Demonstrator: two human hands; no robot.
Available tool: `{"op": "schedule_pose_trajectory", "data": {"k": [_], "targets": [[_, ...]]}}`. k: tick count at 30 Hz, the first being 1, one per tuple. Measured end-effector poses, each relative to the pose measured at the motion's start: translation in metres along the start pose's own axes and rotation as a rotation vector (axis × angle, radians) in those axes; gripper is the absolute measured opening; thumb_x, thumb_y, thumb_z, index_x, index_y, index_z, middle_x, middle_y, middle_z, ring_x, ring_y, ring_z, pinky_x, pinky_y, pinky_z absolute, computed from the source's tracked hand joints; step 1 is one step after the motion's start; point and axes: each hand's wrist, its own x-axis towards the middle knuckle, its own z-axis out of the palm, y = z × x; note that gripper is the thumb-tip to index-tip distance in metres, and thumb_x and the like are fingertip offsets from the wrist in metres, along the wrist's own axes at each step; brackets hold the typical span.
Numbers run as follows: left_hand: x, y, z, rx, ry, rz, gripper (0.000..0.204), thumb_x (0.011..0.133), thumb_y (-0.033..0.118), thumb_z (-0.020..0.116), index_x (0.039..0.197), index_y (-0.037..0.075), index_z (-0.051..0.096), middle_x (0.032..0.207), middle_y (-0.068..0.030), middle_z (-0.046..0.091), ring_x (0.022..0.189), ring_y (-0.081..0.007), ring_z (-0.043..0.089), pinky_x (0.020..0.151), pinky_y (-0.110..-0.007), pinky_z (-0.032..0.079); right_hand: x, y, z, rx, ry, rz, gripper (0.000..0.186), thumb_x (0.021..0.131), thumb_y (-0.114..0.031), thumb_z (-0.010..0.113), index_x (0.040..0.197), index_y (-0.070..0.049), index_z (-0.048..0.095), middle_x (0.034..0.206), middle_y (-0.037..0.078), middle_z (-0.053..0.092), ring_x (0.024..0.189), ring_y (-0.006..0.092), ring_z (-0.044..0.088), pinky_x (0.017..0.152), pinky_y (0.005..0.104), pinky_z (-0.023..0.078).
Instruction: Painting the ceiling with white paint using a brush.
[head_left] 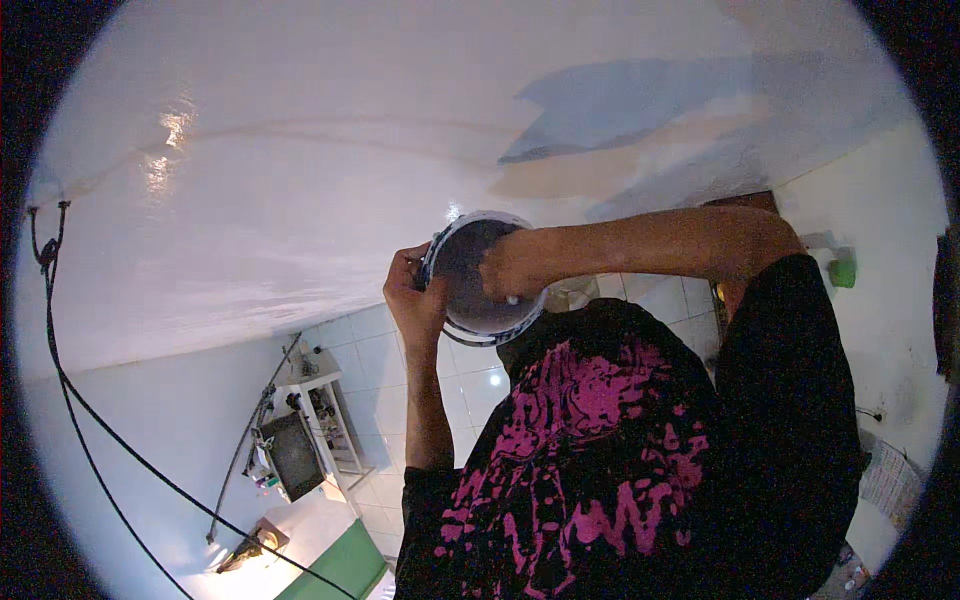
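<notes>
Largest in our view is the glossy, pale grey-white wall (300, 170), filling the upper part. Below it we see our black shirt with a blotchy magenta print (600, 400), then the white square-tiled floor (460, 400). Between wall and shirt sits the round bucket with a white rim and grey interior (488, 338), its mouth tilted toward us. We judge its wall stiff and hard to break, likely plastic; if it is well filled it would be heavy and apt to spill, and its smeared rim may be slippery. We would take hold at the rim and support it from beneath. The bucket lies between our hands: our bare right hand (515, 262) reaches into its mouth, fingers partly hidden, so we cannot tell whether they grasp anything; our bare left hand (415, 300) is clamped on its left edge. Smallest is a white spot (513, 299) by the right fingers.
</notes>
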Motion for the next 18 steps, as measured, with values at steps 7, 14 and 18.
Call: {"op": "schedule_pose_trajectory", "data": {"k": [7, 14, 18], "targets": [[0.0, -0.002, 0.0, -0.098, 0.001, -0.052, 0.028, 0.072, 0.0, 0.058, 0.099, -0.006, 0.057, 0.087, -0.0099, 0.066, 0.078, -0.0116, 0.062, 0.072, -0.024, 0.049, 0.008, -0.003, 0.003, 0.046, 0.038, -0.031, 0.02, 0.066, -0.015, 0.067, 0.082, -0.005, 0.065, 0.081, 0.016, 0.065, 0.082, 0.0358, 0.065, 0.068, 0.0479, 0.052], [0.001, -0.004, 0.0, -0.117, -0.005, -0.074, 0.028, 0.071, 0.0, 0.058, 0.099, -0.006, 0.057, 0.086, -0.0094, 0.066, 0.077, -0.0107, 0.061, 0.071, -0.023, 0.049, 0.012, -0.012, -0.006, 0.104, 0.108, 0.056, 0.024, 0.061, -0.013, 0.068, 0.084, -0.007, 0.066, 0.077, 0.015, 0.065, 0.079, 0.0352, 0.065, 0.066, 0.0473, 0.053], [0.001, -0.007, 0.0, -0.081, 0.028, -0.067, 0.029, 0.069, -0.002, 0.057, 0.098, -0.005, 0.057, 0.085, -0.0092, 0.066, 0.075, -0.0105, 0.06, 0.071, -0.024, 0.049, 0.017, -0.015, -0.007, 0.103, 0.143, 0.054, 0.025, 0.06, -0.016, 0.068, 0.084, -0.008, 0.066, 0.077, 0.014, 0.066, 0.079, 0.0339, 0.065, 0.067, 0.0482, 0.052]]}}
